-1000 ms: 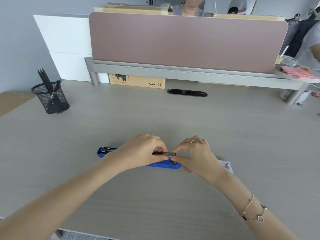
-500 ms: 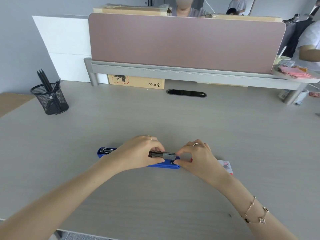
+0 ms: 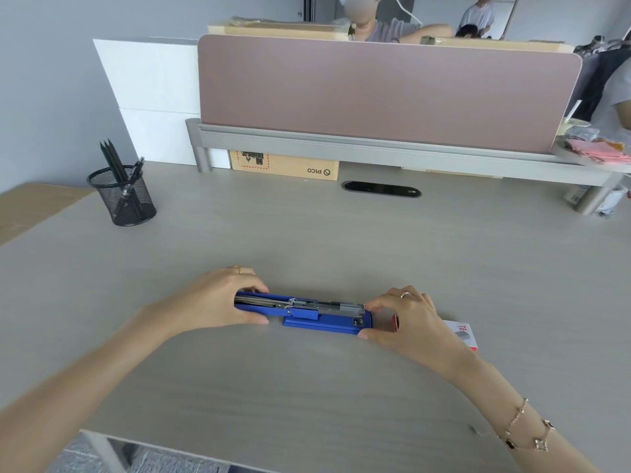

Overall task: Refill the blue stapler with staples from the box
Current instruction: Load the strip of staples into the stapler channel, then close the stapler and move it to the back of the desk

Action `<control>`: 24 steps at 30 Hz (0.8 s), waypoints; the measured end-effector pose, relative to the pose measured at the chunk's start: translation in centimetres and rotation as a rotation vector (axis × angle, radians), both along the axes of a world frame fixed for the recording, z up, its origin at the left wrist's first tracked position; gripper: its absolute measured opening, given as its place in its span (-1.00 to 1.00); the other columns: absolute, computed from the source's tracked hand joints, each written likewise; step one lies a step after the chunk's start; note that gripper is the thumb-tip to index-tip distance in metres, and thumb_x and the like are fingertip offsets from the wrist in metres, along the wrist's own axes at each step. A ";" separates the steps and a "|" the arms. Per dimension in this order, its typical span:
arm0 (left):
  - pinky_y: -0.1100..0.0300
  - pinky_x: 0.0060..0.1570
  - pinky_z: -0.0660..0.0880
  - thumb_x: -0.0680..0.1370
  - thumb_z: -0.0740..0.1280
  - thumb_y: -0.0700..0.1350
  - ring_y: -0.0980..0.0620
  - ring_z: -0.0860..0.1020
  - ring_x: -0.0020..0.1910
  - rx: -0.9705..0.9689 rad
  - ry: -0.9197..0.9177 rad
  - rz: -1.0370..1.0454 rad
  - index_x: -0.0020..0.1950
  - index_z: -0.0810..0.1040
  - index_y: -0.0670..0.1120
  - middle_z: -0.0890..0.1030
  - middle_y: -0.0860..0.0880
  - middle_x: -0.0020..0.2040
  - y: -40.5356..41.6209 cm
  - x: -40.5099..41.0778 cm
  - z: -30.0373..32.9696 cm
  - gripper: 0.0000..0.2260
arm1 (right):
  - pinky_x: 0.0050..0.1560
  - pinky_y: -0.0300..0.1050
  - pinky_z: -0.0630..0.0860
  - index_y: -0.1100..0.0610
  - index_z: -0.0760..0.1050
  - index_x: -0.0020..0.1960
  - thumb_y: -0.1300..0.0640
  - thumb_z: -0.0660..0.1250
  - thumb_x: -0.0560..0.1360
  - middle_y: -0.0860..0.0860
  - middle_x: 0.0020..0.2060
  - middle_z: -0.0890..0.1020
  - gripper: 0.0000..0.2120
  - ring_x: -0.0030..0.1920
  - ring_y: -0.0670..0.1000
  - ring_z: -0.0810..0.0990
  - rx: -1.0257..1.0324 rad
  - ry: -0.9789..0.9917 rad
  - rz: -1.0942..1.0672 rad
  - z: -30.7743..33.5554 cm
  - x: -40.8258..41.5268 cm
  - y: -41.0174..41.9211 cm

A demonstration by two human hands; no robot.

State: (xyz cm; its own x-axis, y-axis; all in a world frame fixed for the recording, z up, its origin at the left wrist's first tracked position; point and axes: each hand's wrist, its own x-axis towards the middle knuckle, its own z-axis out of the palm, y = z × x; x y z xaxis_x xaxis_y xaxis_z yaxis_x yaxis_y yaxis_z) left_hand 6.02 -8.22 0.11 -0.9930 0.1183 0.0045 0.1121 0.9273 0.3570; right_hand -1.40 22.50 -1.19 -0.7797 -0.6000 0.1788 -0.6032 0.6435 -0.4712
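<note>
Both hands on the blue stapler point(image 3: 319, 314), mid-desk point(image 3: 307, 233): left hand point(image 3: 208, 302) curled round the flipped-open lid end, right hand point(image 3: 406, 314) pinching the nose. I'd call it rigid, light, slick plastic over a springy hinge, so hold the base sides, not the lid. Steel magazine rail exposed along the top. Staple box point(image 3: 462, 332) just beside the right wrist

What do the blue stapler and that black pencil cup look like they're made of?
The blue stapler: the shell looks like painted metal or hard plastic, an even, fairly matte blue; which one, I cannot tell. The exposed rail along its top is bare metal, grey and shiny. The pencil cup: black wire mesh, probably coated steel, since you can see through its fine grid to the pencils inside.
</note>
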 end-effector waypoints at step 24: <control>0.13 0.05 0.48 0.39 0.47 0.10 0.21 0.50 -0.04 0.124 -0.011 0.059 -0.09 0.56 0.12 0.62 0.16 -0.11 -4.6 1.9 1.8 -0.83 | 0.02 -0.16 0.18 -0.33 0.34 -0.26 -0.10 0.42 0.33 -0.15 -0.12 0.52 -0.76 -0.11 -0.21 0.34 0.054 -0.047 0.012 0.4 0.5 -0.6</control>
